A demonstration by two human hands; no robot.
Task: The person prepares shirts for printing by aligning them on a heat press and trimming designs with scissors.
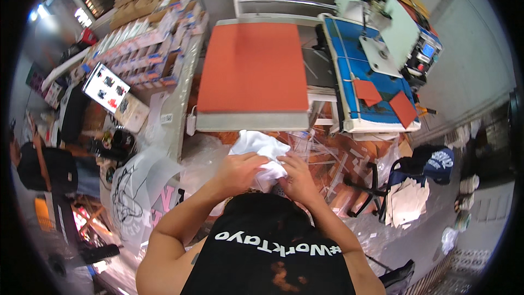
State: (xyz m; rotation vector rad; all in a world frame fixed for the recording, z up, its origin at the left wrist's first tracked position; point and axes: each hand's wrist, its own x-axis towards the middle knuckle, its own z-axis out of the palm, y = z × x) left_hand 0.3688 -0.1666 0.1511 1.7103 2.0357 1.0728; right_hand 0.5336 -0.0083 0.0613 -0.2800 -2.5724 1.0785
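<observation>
In the head view, a white cloth [256, 141] hangs just on the near side of the orange-red pad [254, 65], in front of the person. The left hand [239, 172] and right hand [298, 176] both grasp it, fingers curled into the folds; some fingertips are hidden, so how tightly they pinch cannot be told. For handling the cloth well, it seems best to find an edge with each hand, hold lightly and draw the two sides apart evenly, so that the bunched middle opens without stretching. Keeping the cloth above the littered floor [329, 159] would likely help it stay clean.

The cloth looks soft, thin and matt, crumpled between the hands and smoother toward the pad. The pad is flat, nearly rectangular and evenly coloured, lying on a pale slab [252, 122] with a straight near edge. Right of the pad, a blue-topped table [349, 57] carries two angular orange-red scraps [403, 109]. Left of it stand open cardboard boxes [164, 49]; nearer the person, on that side, crinkled clear plastic [204, 155] catches the light.
</observation>
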